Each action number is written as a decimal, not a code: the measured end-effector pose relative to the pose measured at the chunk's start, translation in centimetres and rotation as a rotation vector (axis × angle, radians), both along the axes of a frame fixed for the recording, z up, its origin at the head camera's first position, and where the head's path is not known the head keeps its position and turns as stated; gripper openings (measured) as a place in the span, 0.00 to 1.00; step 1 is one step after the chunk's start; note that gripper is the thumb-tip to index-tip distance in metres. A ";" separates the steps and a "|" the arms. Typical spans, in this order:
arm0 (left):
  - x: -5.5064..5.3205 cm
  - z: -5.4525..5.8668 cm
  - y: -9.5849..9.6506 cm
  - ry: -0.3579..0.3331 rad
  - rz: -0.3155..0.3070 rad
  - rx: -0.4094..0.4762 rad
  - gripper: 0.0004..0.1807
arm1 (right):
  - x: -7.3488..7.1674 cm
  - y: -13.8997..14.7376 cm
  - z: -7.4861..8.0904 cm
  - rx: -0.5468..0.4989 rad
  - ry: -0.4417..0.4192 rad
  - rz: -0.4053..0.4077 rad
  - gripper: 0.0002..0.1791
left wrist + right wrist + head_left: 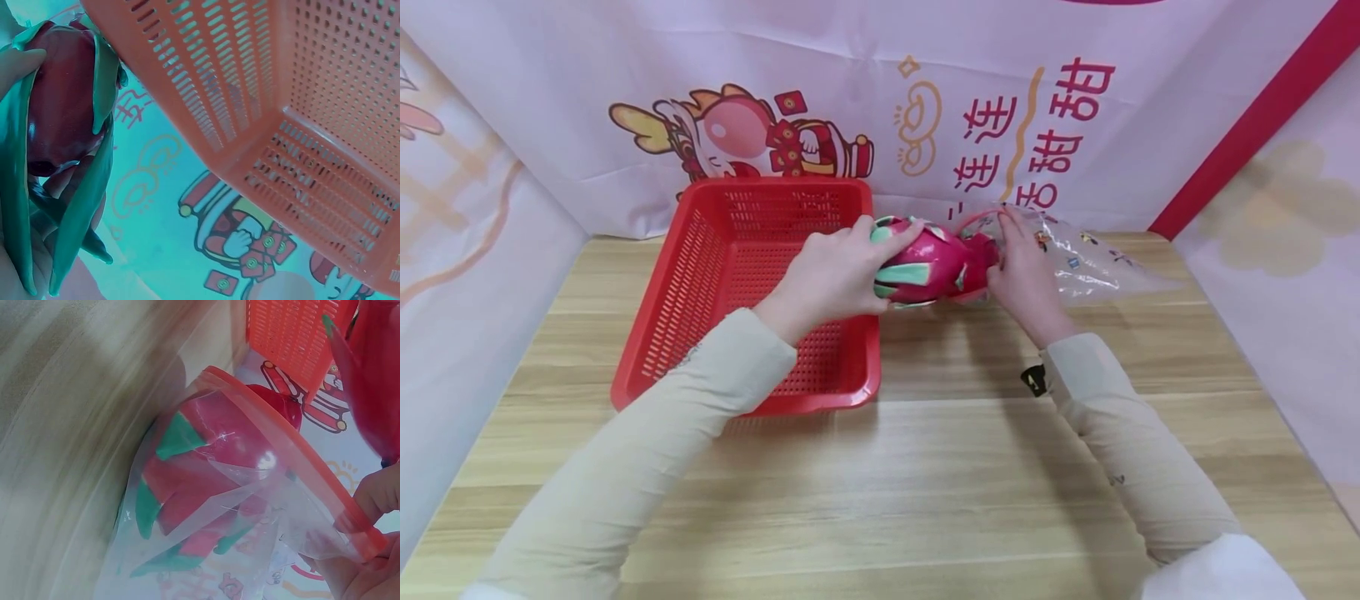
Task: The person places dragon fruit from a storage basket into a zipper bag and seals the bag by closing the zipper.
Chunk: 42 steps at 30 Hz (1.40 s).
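The right hand (375,575) pinched one end of the red strip (300,450) edging a clear plastic bag (312,528). Inside the bag lay a red dragon fruit (231,450) with green-tipped scales. A second dragon fruit (378,375), only partly in view, was just beside the thumb. To the left stood a red perforated basket (294,337); the wood-grain tabletop (69,425) spread on the near side, and a white printed cloth (319,450) showed on the far side.

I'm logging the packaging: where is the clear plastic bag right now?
In the head view, the clear plastic bag is right of the red basket, its red edge in the right hand; in the right-wrist view, a dragon fruit shows through it.
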<state>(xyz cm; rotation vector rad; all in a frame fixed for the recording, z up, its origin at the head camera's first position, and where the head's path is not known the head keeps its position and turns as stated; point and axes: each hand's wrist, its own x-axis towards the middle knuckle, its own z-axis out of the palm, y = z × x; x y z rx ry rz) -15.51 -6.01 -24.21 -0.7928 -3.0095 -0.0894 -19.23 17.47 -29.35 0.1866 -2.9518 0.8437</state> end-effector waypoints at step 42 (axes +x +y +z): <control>-2.3 -3.3 4.6 0.003 0.095 0.017 0.55 | 1.8 -0.8 -0.2 0.123 0.072 0.151 0.44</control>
